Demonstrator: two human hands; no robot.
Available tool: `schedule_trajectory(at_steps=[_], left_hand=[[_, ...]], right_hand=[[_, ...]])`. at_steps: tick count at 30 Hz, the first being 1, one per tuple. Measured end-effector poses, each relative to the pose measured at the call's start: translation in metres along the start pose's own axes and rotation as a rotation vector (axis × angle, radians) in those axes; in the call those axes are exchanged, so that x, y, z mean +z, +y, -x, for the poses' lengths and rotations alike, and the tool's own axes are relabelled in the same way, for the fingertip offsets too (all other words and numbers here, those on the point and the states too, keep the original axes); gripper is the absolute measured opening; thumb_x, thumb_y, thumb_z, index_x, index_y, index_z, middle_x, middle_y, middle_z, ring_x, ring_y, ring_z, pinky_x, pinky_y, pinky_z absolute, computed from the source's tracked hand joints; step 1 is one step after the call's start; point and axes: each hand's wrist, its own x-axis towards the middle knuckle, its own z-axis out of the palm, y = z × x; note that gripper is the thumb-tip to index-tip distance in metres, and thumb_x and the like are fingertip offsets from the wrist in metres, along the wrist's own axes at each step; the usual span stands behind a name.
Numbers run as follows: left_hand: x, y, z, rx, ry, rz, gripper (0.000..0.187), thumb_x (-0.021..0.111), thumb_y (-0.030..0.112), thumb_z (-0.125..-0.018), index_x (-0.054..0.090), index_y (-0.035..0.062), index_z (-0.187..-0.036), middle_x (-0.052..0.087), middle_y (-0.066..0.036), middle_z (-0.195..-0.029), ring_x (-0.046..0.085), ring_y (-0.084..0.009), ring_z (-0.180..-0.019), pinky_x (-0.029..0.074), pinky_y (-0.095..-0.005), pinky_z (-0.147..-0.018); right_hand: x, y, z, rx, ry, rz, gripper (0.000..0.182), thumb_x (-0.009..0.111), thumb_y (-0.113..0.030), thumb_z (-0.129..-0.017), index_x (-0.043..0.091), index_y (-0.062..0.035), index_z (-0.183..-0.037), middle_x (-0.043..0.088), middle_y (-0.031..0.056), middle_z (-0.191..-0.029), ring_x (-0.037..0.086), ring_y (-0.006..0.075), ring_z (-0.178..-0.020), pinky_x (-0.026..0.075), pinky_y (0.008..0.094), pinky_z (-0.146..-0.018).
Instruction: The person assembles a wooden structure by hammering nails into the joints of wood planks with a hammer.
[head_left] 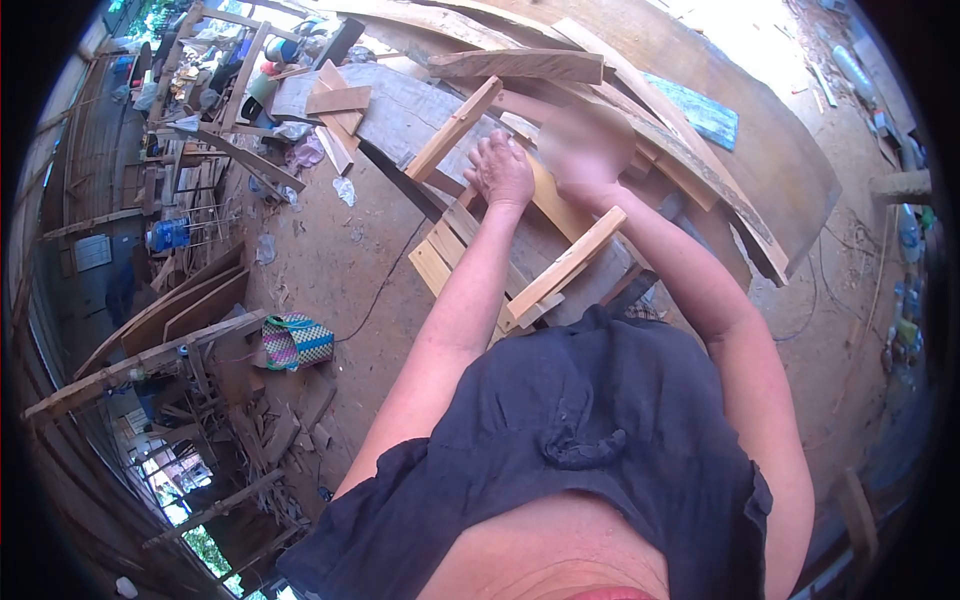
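My left hand (pixel 499 170) is closed, its fingers curled over a part of a wooden frame between two pale wooden bars. The far bar (pixel 455 128) slants just beyond my left knuckles. The near bar (pixel 567 262) lies close to my body, below my right wrist. A yellowish board (pixel 557 203) runs between my two hands. My right hand (pixel 590 188) is beside that board on the right; a blurred patch hides its fingers and whatever they touch. Slatted pale wood (pixel 432 262) shows under my left forearm.
Long planks (pixel 660 150) are stacked beyond my hands, with a blue-painted piece (pixel 700 108) among them. A woven basket (pixel 297 342) stands on the floor at left, near a dark cord (pixel 385 285). Scrap wood (pixel 285 435) is heaped at lower left.
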Motion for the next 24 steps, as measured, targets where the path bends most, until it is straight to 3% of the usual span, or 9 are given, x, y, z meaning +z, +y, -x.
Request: schedule_trajectory(at_steps=[9,15,17,24], left_hand=[[0.003,0.002,-0.001,0.039,0.073,-0.038,0.021,0.049,0.024,-0.083,0.047,0.0159,-0.103,0.051,-0.009,-0.103,0.046,-0.0304,-0.102,0.033,-0.0506,-0.078],[-0.002,0.006,0.000,0.019,-0.020,-0.068,0.024,0.047,0.023,-0.084,0.045,0.0156,-0.107,0.050,-0.009,-0.107,0.045,-0.0302,-0.105,0.034,-0.0540,-0.079],[-0.002,0.007,0.000,0.040,0.026,-0.076,0.020,0.050,0.022,-0.082,0.047,0.0151,-0.101,0.051,-0.008,-0.103,0.046,-0.0300,-0.101,0.033,-0.0526,-0.076],[-0.001,0.007,0.000,0.054,0.063,-0.072,0.021,0.050,0.022,-0.082,0.047,0.0137,-0.101,0.051,-0.007,-0.103,0.046,-0.0291,-0.101,0.034,-0.0526,-0.076]], right_hand=[[0.000,-0.003,0.005,-0.019,0.040,0.026,0.019,0.045,-0.011,-0.078,0.059,-0.0009,-0.086,0.063,0.0231,-0.079,0.062,0.0367,-0.080,0.048,0.0448,-0.071],[0.000,-0.003,0.021,-0.021,0.037,0.067,0.017,0.047,-0.008,-0.076,0.056,-0.0002,-0.088,0.063,0.0222,-0.075,0.063,0.0363,-0.075,0.049,0.0441,-0.067],[0.001,-0.003,0.025,-0.033,0.042,0.080,0.017,0.047,-0.008,-0.076,0.056,0.0001,-0.088,0.062,0.0220,-0.074,0.063,0.0363,-0.074,0.049,0.0439,-0.066],[0.005,0.004,0.042,-0.012,0.048,0.092,0.013,0.051,-0.007,-0.074,0.056,0.0001,-0.084,0.063,0.0212,-0.073,0.064,0.0352,-0.071,0.051,0.0428,-0.063]])
